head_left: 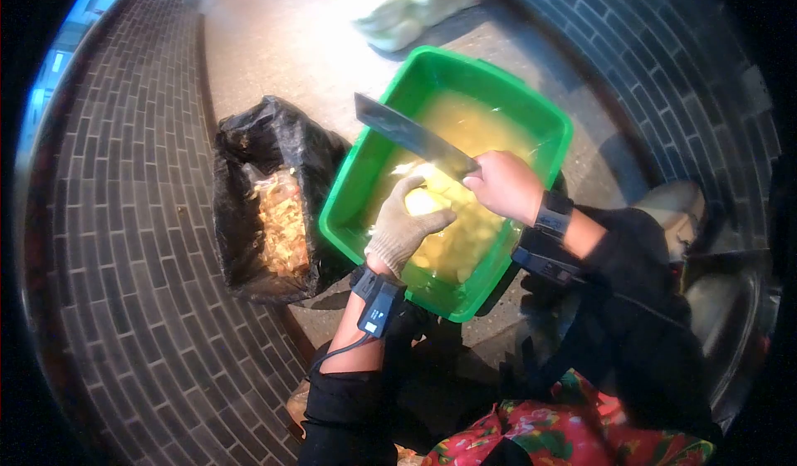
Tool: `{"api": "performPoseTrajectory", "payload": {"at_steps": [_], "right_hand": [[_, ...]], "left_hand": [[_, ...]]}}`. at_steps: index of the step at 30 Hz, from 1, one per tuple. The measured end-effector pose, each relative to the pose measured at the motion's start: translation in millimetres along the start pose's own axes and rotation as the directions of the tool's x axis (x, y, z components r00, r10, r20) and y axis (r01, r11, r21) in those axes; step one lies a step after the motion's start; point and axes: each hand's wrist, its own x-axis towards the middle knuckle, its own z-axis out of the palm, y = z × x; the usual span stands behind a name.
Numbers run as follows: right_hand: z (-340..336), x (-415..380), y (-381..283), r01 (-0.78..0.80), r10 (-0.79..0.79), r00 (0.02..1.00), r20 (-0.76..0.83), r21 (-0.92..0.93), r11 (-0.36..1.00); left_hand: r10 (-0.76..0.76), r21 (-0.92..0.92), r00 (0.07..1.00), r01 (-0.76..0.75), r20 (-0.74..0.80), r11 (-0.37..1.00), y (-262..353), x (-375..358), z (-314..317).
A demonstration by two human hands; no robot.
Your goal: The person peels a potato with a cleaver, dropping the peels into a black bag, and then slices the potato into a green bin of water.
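Note:
My left hand (398,227), in a pale knitted glove, is closed around a peeled yellow potato (425,202) over the tub. In my right hand (508,185) is a cleaver (411,134), gripped by its handle, with the broad blade pointing to the upper left, above and beyond the potato. Beneath both hands stands a green plastic tub (334,217) of cloudy yellowish water. Several pale yellow pieces (473,237), which look like potato, lie in the water. The cleaver's handle is mostly hidden by my fingers.
Left of the tub, a black plastic bag (320,146) stands with its mouth wide, holding peelings (281,221). Beyond the tub sits a clear bag of pale green vegetables (407,5), partly washed out by light. Brick-patterned surfaces (141,175) flank both sides.

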Motion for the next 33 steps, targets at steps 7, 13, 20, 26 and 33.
{"api": "performPoseTrajectory", "payload": {"at_steps": [7,13,20,26,33], "right_hand": [[-7.7,3.1,3.0,-0.017,0.019,1.000,0.013,-0.150,0.989],[-5.2,5.3,8.4,0.015,-0.019,0.998,-0.054,-0.062,0.998],[-1.6,9.8,11.0,0.105,-0.104,0.994,-0.018,0.265,0.958],[-10.7,0.4,-7.2,0.181,-0.186,0.983,-0.011,0.285,0.941],[-4.1,-7.2,-16.1,0.235,-0.236,0.971,0.040,0.046,0.971]], "left_hand": [[0.163,0.106,0.985,-0.168,0.052,0.980,1.4,2.2,-0.4],[-0.149,-0.284,0.988,0.156,0.045,0.946,11.7,-1.8,-6.8],[0.002,-0.639,0.992,0.081,0.128,0.765,11.5,-6.5,-29.2],[0.025,-0.648,0.992,0.063,0.126,0.759,1.1,-2.1,-33.6],[0.109,-0.011,0.966,-0.115,-0.235,0.993,19.3,-11.7,-17.6]]}}
